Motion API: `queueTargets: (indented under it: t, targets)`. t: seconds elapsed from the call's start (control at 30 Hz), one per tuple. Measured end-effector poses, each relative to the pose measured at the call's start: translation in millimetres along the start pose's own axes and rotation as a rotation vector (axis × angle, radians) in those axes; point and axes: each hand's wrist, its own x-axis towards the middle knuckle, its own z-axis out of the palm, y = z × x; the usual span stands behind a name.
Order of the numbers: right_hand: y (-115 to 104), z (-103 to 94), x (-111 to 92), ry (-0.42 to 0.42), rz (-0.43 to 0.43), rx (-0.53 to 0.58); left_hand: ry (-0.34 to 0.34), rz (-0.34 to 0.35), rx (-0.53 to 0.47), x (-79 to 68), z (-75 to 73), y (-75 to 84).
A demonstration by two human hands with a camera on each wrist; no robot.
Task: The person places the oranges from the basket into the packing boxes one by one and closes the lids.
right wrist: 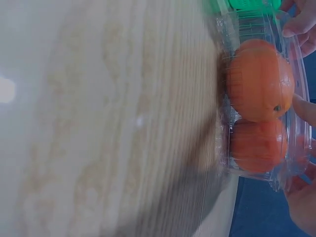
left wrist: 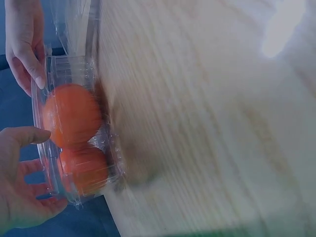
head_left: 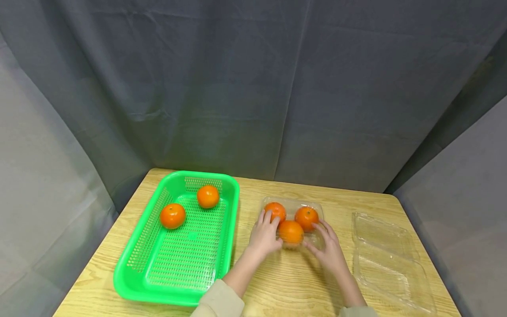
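Three oranges sit together in a clear plastic box on the table: the back-left one, the back-right one and the front one. My left hand is at the box's left side, its spread fingers over the rim and touching the back-left orange. On the opposite side, my right hand has its fingertips by the back-right orange and its thumb near the front one. Both wrist views show the front orange through the box wall, with thumb and fingers apart along the rim.
A green basket stands to the left, with two oranges inside, one farther back and one by its left wall. At the right lies an opened clear plastic clamshell. Grey cloth hangs behind the wooden table.
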Motion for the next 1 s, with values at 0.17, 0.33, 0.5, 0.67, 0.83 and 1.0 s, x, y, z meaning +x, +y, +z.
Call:
queueTargets:
  t: [0.17, 0.33, 0.5, 0.67, 0.83, 1.0]
  targets:
    - [5.9, 2.1, 12.1, 0.009, -0.025, -0.008, -0.015, -0.005, 0.025, 13.7, -1.7, -2.2]
    - [10.8, 4.4, 24.9, 0.014, -0.042, -0.006, -0.042, -0.02, 0.035, 26.6, -1.9, -6.3]
    - [13.2, 7.6, 38.4, 0.011, -0.046, -0.002, -0.064, -0.019, 0.056, 38.1, -2.8, -12.8]
    - [15.4, 9.6, 51.2, 0.005, -0.043, 0.03, -0.082, -0.015, 0.062, 48.8, -5.3, -19.9]
    - [17.8, 10.7, 62.8, -0.025, 0.004, 0.067, -0.096, -0.007, 0.04, 60.5, -7.1, -26.9]
    - [22.0, 13.1, 74.3, -0.047, 0.019, 0.079, -0.1, 0.002, -0.004, 69.1, -8.5, -34.9]
